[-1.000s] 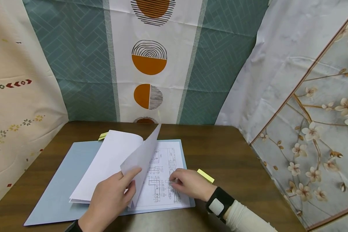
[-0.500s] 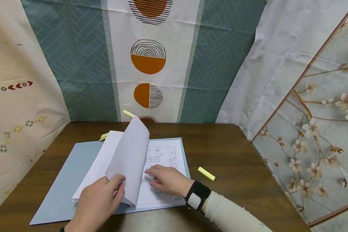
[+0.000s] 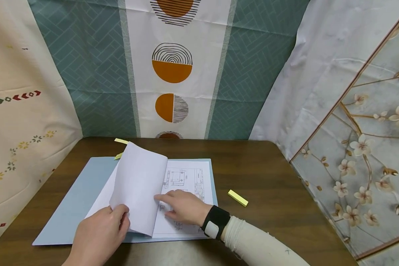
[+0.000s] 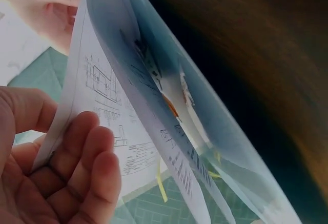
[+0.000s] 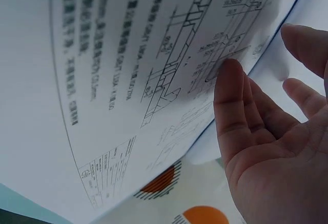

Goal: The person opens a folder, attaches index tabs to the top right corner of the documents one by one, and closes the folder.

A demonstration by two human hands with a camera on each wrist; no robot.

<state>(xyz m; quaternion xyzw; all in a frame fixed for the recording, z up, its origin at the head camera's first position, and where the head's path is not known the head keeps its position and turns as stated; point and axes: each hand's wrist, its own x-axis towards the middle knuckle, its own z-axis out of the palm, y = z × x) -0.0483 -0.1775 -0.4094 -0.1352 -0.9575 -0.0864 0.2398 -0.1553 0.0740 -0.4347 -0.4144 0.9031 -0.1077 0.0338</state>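
White page curves up over the blue folder, its near left corner pinched by the left hand, back side up. If that hand pulls too hard, I think the page could rip or crease where it bends. The right hand is over the drawing sheet, pointer finger straight, holding nothing; I can't tell if it touches

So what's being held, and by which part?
The left hand pinches the lifted page by its near left corner; the right hand holds nothing.
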